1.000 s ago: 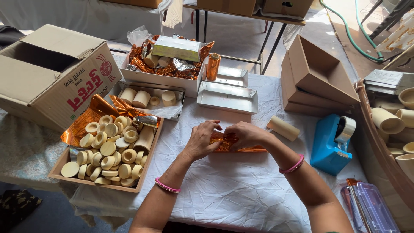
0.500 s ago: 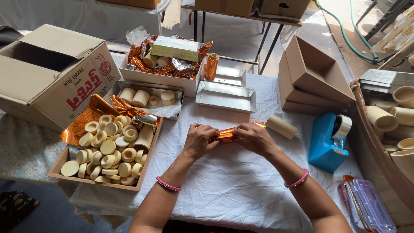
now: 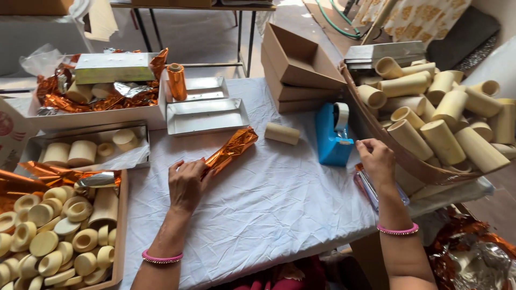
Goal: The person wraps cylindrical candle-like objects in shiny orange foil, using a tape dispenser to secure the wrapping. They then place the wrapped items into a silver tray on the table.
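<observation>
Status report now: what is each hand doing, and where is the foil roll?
Left hand grips orange foil-wrapped roll on white cloth. Right hand at blue tape dispenser, fingers pinched. Bare cream tube lies between, apart.

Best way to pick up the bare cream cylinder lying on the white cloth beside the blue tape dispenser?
Grip the bare cream cylinder across its round middle, coming straight down from above. It lies on its side on the white cloth, long axis running left to right, so fingers fit front and back. The blue tape dispenser crowds its right end, and the right hand is nearest.
</observation>
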